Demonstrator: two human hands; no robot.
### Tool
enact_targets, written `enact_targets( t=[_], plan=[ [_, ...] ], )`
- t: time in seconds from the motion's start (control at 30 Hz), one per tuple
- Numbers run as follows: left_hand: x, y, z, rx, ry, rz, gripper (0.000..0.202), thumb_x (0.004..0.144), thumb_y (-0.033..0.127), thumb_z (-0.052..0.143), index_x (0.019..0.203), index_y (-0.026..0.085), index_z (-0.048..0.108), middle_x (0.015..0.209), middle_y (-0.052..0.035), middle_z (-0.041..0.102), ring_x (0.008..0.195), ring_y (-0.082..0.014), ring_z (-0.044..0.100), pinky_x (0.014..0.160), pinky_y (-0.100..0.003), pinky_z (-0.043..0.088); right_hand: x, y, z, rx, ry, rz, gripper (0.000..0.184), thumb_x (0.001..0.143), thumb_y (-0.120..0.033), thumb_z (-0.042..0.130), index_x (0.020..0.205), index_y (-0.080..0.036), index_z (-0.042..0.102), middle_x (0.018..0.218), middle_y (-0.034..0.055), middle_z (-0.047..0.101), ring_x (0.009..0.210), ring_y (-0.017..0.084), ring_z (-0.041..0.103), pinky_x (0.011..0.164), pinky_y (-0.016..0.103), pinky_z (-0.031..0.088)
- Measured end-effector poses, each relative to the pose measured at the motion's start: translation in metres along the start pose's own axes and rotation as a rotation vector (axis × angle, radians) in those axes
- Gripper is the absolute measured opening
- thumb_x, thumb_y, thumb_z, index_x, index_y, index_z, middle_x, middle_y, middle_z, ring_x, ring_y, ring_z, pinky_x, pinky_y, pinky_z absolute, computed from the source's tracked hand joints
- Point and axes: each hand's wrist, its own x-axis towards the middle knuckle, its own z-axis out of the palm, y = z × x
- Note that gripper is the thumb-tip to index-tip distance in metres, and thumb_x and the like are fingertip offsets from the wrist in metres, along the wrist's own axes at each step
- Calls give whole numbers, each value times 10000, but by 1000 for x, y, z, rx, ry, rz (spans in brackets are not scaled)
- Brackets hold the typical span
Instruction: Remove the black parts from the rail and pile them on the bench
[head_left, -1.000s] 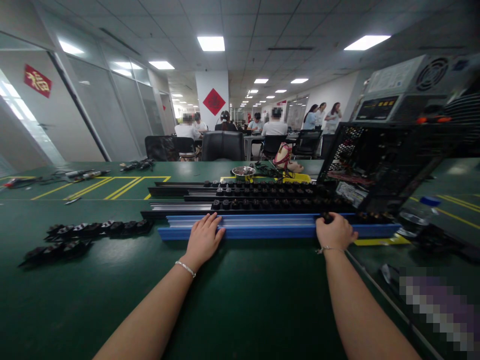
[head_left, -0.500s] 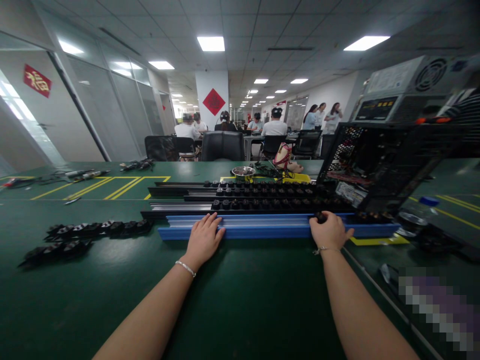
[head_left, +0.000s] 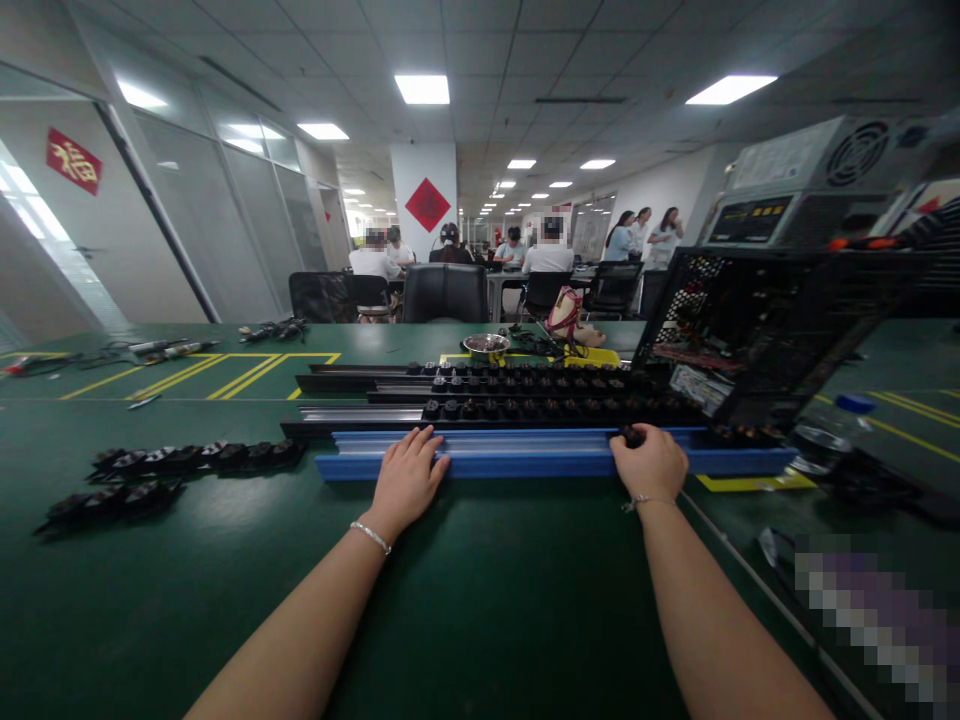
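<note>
Rests left hand (head_left: 405,475) flat and unclenched on blue channel rail (head_left: 525,465), toward its 9 o'clock end. Pinches black module (head_left: 632,436), mostly hidden, in right hand (head_left: 651,467) at 3 o'clock from left. Has rail running 9-to-3 across green desk (head_left: 510,600), just at 6 o'clock of black rails (head_left: 352,428). Shows loose module rows (head_left: 195,459) at 9, blue-capped bottle (head_left: 825,435) at 3.

Colours noted around my blue rail (head_left: 510,467).
At it, a black part (head_left: 632,437); beneath, green table (head_left: 495,600); beyond, black rails (head_left: 352,429) with silvery channels (head_left: 367,413); beyond and left, yellow parallel stripes (head_left: 172,376); right of it, blue bottle cap (head_left: 856,403); nearer me, my silvery left-wrist bracelet (head_left: 371,538).
</note>
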Motion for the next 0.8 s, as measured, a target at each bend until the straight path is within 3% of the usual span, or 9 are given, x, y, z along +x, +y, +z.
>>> enact_targets(
  t=[0.8],
  plan=[
    [0, 2, -3, -11, -12, -6, 427, 901, 451, 300, 1184, 257, 555, 1365, -39, 473, 1280, -235, 377, 1001, -435, 358, -3, -6, 2, 42, -22, -68, 303, 673, -369, 478, 859, -166, 604, 822, 90, 604, 809, 241, 521, 825, 371, 348]
  ],
)
